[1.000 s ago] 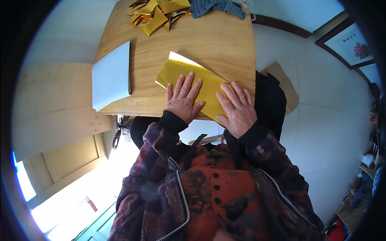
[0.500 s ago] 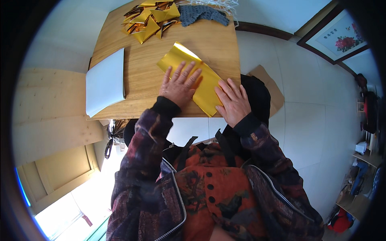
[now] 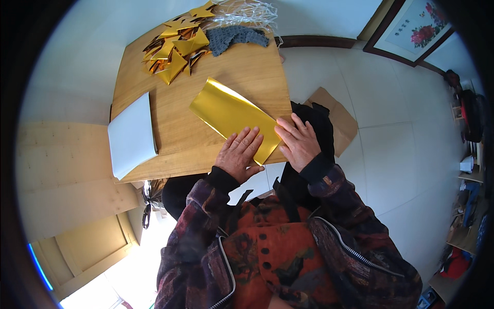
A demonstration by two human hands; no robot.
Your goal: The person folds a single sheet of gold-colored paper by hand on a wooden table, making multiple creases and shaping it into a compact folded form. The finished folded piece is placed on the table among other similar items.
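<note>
The left hand [image 3: 239,155] and right hand [image 3: 300,143], fingers slightly apart, lie on the foil [image 3: 226,107], perhaps to keep it flat.

From my remote feed I see a plain gold rectangular foil sheet [image 3: 224,105], a white rectangular paper stack [image 3: 132,135], a brown-grained wooden table [image 3: 177,123], a blue-grey cloth strip [image 3: 234,38], and mottled purple-red fabric sleeves [image 3: 198,210].

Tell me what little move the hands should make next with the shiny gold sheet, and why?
Maybe slide the left hand up the gold sheet toward its far end, smoothing it, while the right hand steadies it: both hands are at the near end, and the far end lies uncovered.
</note>
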